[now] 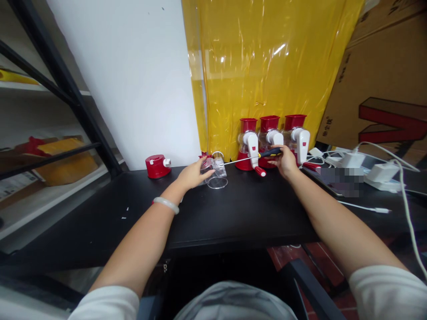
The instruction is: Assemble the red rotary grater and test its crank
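Observation:
My left hand (194, 173) is closed around a clear plastic housing (217, 175) with a red part, lying on its side on the black table (240, 213). My right hand (285, 161) grips the black-and-yellow handle of a screwdriver (248, 158). Its thin metal shaft points left, with the tip at the clear housing. A pale bangle (167, 204) sits on my left wrist.
Three red-and-white hand-crank devices (271, 140) stand in a row at the table's back, before a yellow plastic sheet (263, 66). A red base piece (156, 166) lies at the left. White chargers and cables (367, 171) lie at the right, cardboard boxes (383, 89) behind, metal shelving (50, 146) at left.

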Available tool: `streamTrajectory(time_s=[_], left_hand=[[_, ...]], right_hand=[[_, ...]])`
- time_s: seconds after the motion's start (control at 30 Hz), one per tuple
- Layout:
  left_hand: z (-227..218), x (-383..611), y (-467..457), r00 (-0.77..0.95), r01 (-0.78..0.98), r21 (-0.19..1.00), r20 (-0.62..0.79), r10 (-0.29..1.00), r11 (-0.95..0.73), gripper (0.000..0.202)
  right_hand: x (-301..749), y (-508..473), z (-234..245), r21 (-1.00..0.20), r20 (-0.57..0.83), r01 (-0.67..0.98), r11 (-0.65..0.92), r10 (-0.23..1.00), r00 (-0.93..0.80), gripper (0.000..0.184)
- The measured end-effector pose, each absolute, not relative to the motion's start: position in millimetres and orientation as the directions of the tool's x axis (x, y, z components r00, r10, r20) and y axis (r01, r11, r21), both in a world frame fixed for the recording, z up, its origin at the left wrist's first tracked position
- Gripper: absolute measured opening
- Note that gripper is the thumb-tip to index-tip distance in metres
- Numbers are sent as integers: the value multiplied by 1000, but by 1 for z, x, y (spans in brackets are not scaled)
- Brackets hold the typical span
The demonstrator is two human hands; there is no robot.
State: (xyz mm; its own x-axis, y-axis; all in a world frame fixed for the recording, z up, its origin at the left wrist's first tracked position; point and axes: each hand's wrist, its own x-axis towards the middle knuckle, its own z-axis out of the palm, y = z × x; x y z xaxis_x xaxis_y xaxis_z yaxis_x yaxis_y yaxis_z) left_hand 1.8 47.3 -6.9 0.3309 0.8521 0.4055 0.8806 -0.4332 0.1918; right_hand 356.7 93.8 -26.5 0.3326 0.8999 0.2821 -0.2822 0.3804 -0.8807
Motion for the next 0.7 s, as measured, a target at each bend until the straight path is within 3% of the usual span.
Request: streamTrajectory(time_s=[0.17, 0.3, 0.47, 0.7], left_hand=[[-8, 1, 48, 335, 874, 200, 412, 847, -443, 78], [-8, 1, 48, 334, 872, 206, 412, 848, -443, 77], [-7, 1, 48, 337, 871, 205, 411, 847, -446, 78], [-7, 2, 48, 338, 876, 190, 414, 845, -443, 78]], right_hand=[[354, 94, -25, -904, 284, -208, 373, 888, 361, 15], [353, 94, -26, -913, 295, -156, 376, 875, 385, 19], [354, 92, -25, -898, 255, -270, 349, 910, 328, 26], [356, 90, -25, -868, 304, -302, 395, 902, 306, 20]])
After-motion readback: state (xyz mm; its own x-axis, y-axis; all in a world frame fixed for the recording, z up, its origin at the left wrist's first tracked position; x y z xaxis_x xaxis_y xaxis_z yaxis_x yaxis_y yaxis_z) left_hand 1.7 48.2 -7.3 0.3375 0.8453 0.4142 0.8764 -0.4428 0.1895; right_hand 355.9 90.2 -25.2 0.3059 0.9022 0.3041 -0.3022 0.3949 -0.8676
